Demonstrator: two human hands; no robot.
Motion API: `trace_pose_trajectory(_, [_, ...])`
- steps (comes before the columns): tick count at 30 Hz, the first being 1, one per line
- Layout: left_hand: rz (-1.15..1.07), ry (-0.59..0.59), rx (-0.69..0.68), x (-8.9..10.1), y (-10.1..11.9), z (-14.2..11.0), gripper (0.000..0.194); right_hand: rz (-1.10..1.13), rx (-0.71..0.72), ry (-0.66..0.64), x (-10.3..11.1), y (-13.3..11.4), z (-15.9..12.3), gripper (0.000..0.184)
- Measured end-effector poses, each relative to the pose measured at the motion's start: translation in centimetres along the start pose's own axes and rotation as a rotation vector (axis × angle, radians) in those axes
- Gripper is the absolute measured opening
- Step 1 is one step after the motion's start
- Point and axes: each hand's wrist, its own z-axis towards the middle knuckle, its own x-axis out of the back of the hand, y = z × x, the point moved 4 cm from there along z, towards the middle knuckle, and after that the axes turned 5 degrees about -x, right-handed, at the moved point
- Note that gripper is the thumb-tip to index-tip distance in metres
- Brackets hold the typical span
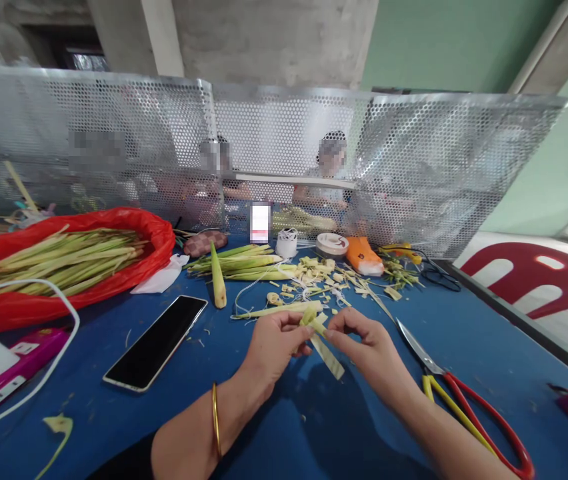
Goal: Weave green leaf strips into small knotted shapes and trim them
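Between thumb and fingers, my left hand [280, 340] pinches a folded pale green leaf strip [328, 357], one flat end of which hangs down toward the table. My right hand [359, 340] grips the same strip from the other side, thumb against forefinger. Just beyond the fingers lie a pale stalk [284, 309] and scattered leaf scraps [317, 272]. Large scissors [457, 393] with red and yellow handles rest right of my right hand, blades spread a little. Which folds my fingertips cover is hidden.
On the blue table [164, 427] lie a black phone [157, 343], a red bag [157, 233] of long leaves, green stalks [244, 263], a tape roll [333, 245], string [287, 243] and an orange packet [364, 256]. A perforated metal screen [284, 127] stands behind, with people beyond it.
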Motion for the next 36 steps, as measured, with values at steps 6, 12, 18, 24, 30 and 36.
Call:
trace_pose_trajectory(6, [0.103,-0.064,-0.046,-0.5,0.2,-0.4,0.014,-0.039,-0.058,0.007,-0.1,0.2,0.0,0.025])
trace_pose_trajectory(12, [0.095,-0.002,-0.033,-0.6,0.0,-0.6,0.019,0.007,-0.075,-0.011,-0.3,0.3,-0.1,0.026])
trace_pose_trajectory(18, [0.075,-0.003,-0.052,-0.4,0.1,-0.6,0.02,0.11,-0.046,-0.019,-0.7,0.7,0.0,0.024])
trace_pose_trajectory(24, [0.102,-0.024,-0.111,-0.2,-0.1,-0.3,0.027,0.136,-0.033,0.02,-0.5,1.7,0.5,0.019])
trace_pose_trajectory(30, [0.181,-0.055,-0.172,-0.3,-0.4,-0.4,0.03,0.178,-0.085,-0.05,-1.2,2.0,0.4,0.022])
trace_pose_trajectory(36, [0.278,-0.036,-0.208,-0.2,0.2,-0.7,0.03,0.253,-0.185,0.033,-1.4,1.7,0.2,0.033])
